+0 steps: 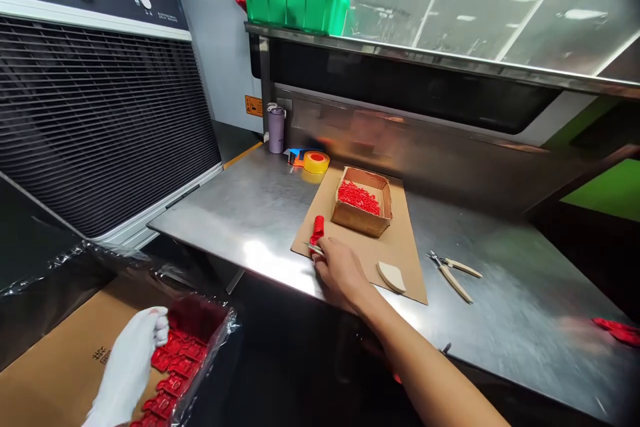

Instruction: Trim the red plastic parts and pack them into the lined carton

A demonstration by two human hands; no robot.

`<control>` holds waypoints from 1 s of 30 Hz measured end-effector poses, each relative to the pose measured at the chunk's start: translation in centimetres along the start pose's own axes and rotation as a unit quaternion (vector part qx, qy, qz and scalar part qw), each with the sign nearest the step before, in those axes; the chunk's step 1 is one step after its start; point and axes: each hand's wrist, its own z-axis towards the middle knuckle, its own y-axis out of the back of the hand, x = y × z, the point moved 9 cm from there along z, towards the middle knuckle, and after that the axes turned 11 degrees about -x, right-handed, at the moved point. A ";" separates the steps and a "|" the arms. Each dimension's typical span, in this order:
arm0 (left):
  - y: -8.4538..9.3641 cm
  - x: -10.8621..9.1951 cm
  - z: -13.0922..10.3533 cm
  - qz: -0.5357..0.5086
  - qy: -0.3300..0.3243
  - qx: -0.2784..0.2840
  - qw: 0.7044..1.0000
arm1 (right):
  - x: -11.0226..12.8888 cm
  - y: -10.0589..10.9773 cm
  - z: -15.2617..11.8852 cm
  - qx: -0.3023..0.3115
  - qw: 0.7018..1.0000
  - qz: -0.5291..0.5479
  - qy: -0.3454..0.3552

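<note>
At one red part (318,227), right grip (344,272) pinching one tool (314,249); left grip (131,355): cannot tell.

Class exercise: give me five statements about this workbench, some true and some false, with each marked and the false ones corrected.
1. The left hand wears a white glove. True.
2. The cutting pliers lie on the cardboard sheet. False: the cutting pliers lie beside it, on the metal bench.
3. The small open box contains red pieces. True.
4. The right hand is gloved. False: the right hand is bare.
5. The green bin is on the shelf. True.
</note>
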 end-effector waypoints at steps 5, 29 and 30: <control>-8.5 -6.4 -11.9 -0.112 0.045 0.280 0.952 | 4.1 1.3 -6.3 0.048 0.991 0.087 0.094; -17.6 -9.8 -28.8 0.078 -0.232 0.523 0.817 | 0.1 12.0 -13.1 -0.019 0.981 0.162 0.109; -17.7 -9.8 -29.0 0.088 -0.231 0.532 0.810 | 0.2 11.9 -13.2 -0.015 0.980 0.157 0.121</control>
